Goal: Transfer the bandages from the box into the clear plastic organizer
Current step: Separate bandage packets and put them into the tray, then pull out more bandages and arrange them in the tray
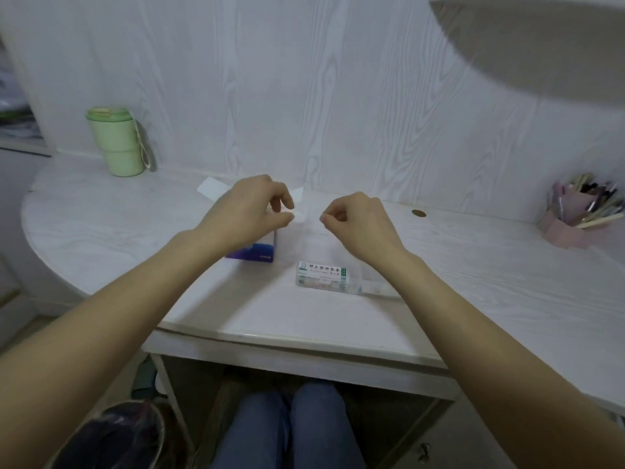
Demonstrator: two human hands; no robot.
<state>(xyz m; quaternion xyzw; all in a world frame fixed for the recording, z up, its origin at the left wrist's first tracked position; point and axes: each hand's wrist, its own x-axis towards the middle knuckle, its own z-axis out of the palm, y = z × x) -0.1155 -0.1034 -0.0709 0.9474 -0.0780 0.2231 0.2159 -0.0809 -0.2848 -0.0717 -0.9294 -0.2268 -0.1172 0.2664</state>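
Your left hand (252, 206) pinches a pale bandage (299, 214) above the blue-and-white box (255, 253). Your right hand (355, 221) hovers curled, holding nothing, over the clear organizer (341, 279) on the tabletop (135, 231).

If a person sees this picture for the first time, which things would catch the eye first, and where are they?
First the two bare arms reaching to the middle of the white desk: the left hand pinches a small pale strip above the purple and white box, and the right hand is curled beside it. Next, the green cup at the back left and the pink pen holder at the far right.
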